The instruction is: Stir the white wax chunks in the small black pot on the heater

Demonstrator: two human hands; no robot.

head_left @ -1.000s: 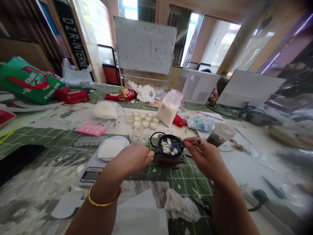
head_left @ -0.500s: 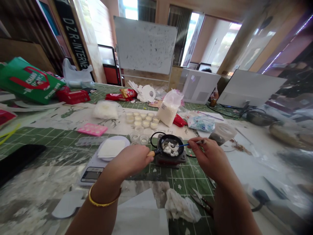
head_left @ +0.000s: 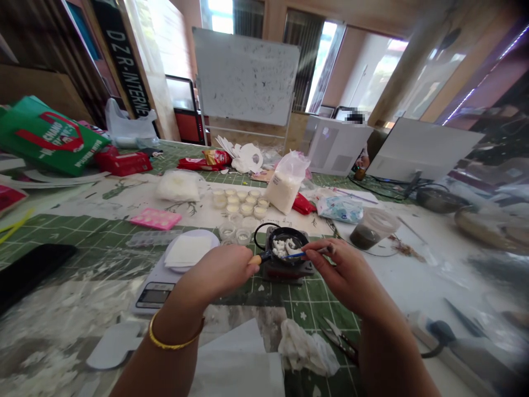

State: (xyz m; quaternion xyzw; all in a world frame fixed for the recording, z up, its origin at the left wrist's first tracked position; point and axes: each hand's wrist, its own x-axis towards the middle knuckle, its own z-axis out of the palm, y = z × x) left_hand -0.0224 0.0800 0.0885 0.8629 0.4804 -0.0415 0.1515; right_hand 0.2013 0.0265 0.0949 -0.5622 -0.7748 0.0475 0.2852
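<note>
A small black pan [head_left: 298, 239] holding white wax chunks [head_left: 282, 246] sits on a little dark burner [head_left: 289, 270] on the green cutting mat. My left hand [head_left: 219, 270] grips the pan's orange-tipped handle [head_left: 257, 258]. My right hand [head_left: 343, 270] pinches a thin blue stick [head_left: 298, 254] whose tip rests among the chunks in the pan. A gold bangle [head_left: 173, 336] circles my left wrist.
A digital scale [head_left: 159, 286] with a white plate stands left of the burner. Several small wax-filled cups [head_left: 242, 202], a bag of white granules [head_left: 285, 184], a lidded container [head_left: 370, 229], snips [head_left: 336, 336] and a crumpled tissue [head_left: 306, 347] surround it. Laptops stand at the back right.
My right hand has moved left and nearer, sweeping the blue stick back across the pan; the white chunks have shifted. My left hand stays on the handle.
</note>
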